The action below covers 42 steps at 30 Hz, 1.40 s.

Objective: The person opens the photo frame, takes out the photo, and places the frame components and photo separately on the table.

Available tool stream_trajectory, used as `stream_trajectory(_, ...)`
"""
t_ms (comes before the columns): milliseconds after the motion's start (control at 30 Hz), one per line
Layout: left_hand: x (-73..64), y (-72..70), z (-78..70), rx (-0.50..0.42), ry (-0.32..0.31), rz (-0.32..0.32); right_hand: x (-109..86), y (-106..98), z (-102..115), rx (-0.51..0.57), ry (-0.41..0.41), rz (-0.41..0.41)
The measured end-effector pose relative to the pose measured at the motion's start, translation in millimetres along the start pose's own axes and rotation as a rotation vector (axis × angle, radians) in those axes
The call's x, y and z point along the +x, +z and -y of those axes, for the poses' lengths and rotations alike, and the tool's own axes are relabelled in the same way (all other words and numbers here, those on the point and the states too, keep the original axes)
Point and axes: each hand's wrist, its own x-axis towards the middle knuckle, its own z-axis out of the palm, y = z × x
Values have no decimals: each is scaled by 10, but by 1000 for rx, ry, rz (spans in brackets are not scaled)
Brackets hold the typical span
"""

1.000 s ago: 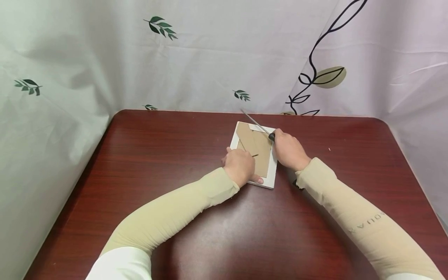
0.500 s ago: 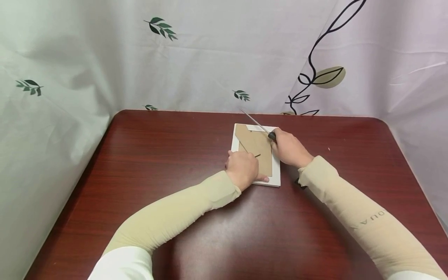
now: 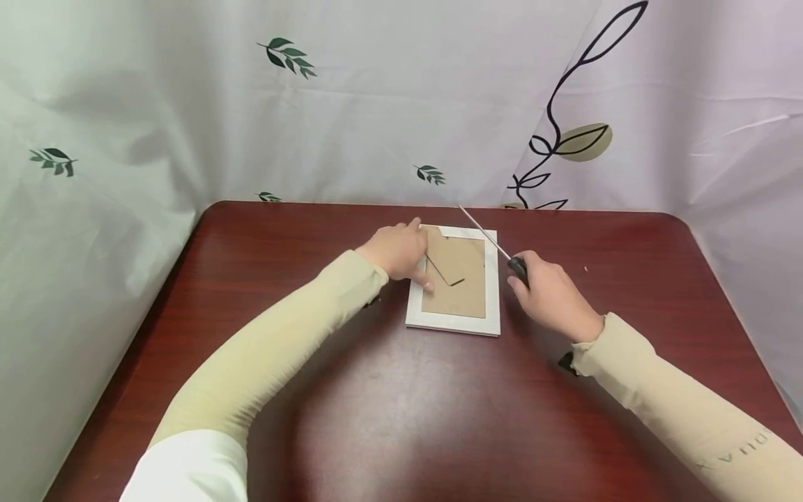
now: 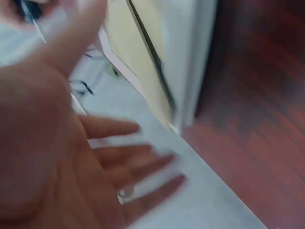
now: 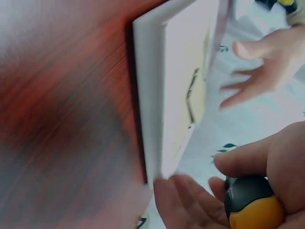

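Head view: shifted with the left hand (image 3: 396, 251) to the upper left of the picture frame (image 3: 453, 323) on the tabletop (image 3: 376, 432); drawn clear with the right hand (image 3: 555, 296), gripping the screwdriver (image 3: 518, 268). Left wrist: spread loosely, holding nothing. Right wrist: wrapped round the handle (image 5: 253, 205); probably between holds.
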Motion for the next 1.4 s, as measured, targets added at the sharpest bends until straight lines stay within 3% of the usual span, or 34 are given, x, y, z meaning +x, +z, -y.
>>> stream_trajectory(133, 93, -11, 127, -45, 110, 91, -134, -35, 27, 16, 13, 15)
stream_trajectory(300, 200, 60, 178, -38, 155, 123, -264, 9, 80, 18, 24, 41)
stream_trajectory(567, 318, 159, 232, 38, 155, 165, -417, 71, 168, 52, 50, 65)
stream_trajectory(833, 320, 185, 215, 39, 156, 166, -458, 144, 206, 112, 63, 79)
stream_trajectory(1167, 305, 152, 142, 63, 120, 153, -497, 324, 213, 107, 14, -8)
stream_trajectory(1400, 311, 110, 94, 116, 109, 141, -498, 427, 238, 110, -9, -18)
